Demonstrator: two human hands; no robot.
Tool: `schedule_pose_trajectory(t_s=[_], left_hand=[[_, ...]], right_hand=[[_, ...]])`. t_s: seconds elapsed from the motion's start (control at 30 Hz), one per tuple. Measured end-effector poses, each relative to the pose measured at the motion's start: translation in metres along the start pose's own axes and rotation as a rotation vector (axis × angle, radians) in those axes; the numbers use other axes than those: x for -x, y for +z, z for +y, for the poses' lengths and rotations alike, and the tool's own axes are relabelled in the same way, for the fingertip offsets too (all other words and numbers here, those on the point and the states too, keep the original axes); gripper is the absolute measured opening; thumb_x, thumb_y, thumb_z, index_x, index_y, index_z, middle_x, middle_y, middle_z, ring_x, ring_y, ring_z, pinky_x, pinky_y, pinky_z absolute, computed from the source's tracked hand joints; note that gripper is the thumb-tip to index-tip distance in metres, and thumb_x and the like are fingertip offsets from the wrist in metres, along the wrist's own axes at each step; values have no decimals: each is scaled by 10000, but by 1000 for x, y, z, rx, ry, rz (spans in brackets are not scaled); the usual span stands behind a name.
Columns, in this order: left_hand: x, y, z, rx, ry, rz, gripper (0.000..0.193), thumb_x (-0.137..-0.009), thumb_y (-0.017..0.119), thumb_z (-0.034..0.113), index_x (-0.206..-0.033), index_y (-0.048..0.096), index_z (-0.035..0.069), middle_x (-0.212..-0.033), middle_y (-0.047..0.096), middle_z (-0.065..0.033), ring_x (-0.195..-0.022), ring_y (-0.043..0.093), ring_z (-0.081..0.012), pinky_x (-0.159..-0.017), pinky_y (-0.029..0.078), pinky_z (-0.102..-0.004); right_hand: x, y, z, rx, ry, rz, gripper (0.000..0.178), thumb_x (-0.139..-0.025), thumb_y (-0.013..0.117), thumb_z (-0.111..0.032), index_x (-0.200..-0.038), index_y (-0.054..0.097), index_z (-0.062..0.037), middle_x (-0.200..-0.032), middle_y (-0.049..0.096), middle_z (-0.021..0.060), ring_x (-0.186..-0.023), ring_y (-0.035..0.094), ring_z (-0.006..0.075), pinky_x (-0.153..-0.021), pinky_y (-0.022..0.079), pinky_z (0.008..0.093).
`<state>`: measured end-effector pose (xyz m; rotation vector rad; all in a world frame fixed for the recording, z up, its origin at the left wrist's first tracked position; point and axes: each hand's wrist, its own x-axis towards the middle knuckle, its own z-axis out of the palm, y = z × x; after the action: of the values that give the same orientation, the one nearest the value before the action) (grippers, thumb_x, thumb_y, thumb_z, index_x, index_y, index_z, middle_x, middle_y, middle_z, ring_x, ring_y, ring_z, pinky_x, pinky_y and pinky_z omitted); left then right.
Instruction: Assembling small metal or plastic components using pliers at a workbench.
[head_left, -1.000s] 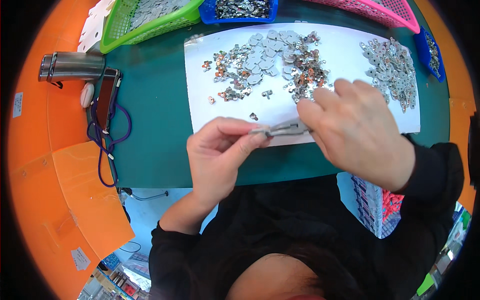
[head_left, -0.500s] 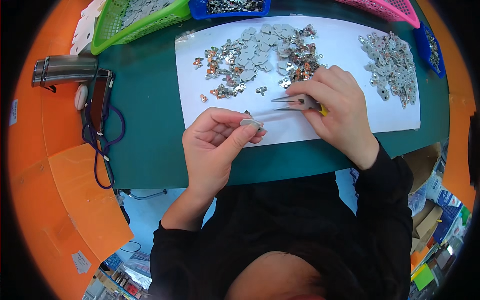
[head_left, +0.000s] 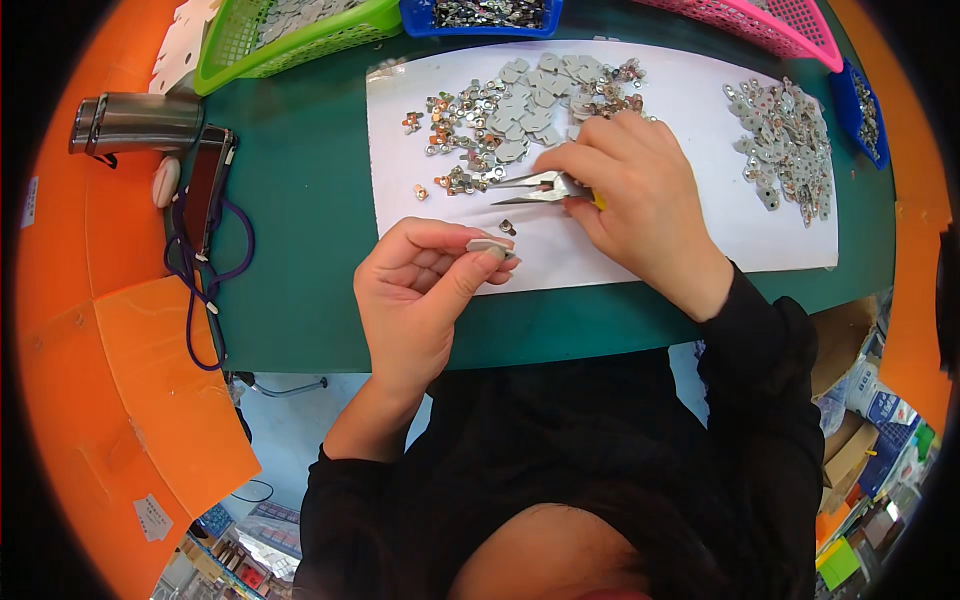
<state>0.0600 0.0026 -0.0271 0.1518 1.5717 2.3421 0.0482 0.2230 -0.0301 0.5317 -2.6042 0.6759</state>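
Observation:
My left hand (head_left: 415, 290) pinches a small grey flat plate (head_left: 488, 245) between thumb and fingertips, above the near part of a white sheet (head_left: 640, 245). A small metal clip (head_left: 507, 228) lies on the sheet just beyond those fingertips. My right hand (head_left: 635, 190) is closed round needle-nose pliers (head_left: 548, 186) with yellow on the handle. Their jaws point left and stand apart, close to the near edge of a heap of metal clips (head_left: 465, 180). Whether anything sits between the jaws I cannot tell. Beyond the pliers lie heaped grey plates (head_left: 525, 110).
A heap of plates with metal parts (head_left: 785, 140) lies at the right. Along the back stand a green basket (head_left: 300, 55), a blue tray (head_left: 480, 28) and a pink basket (head_left: 770, 35); another blue tray (head_left: 855, 115) is far right. A steel cup (head_left: 145, 122) and a corded phone (head_left: 208, 185) are left.
My right hand has moved the pliers left, toward the clip heap. My left hand still pinches the plate, almost in the same place. The whole view has shifted slightly.

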Motion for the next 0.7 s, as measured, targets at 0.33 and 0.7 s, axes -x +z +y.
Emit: schedule_pose_trajectory(t_s=[0.33, 0.7], left_hand=[[0, 11, 5, -247, 55, -31, 416, -865, 699, -81, -1240, 538, -2, -920, 724, -116, -829, 684, -110, -727, 544, -219], [0, 6, -3, -586, 295, -130, 281, -839, 696, -107, -1113, 677, -48, -935, 734, -106, -840, 706, -128, -730, 581, -262]], right_hand=[[-8, -24, -27, -426, 88, -10, 232, -653, 731, 41, -861, 674, -45, -686, 537, 56, -644, 504, 220, -605, 379, 321], [-8, -39, -26, -494, 33, -152, 241, -644, 715, 35, -867, 669, -43, -701, 558, 51, -655, 517, 222, -622, 395, 310]])
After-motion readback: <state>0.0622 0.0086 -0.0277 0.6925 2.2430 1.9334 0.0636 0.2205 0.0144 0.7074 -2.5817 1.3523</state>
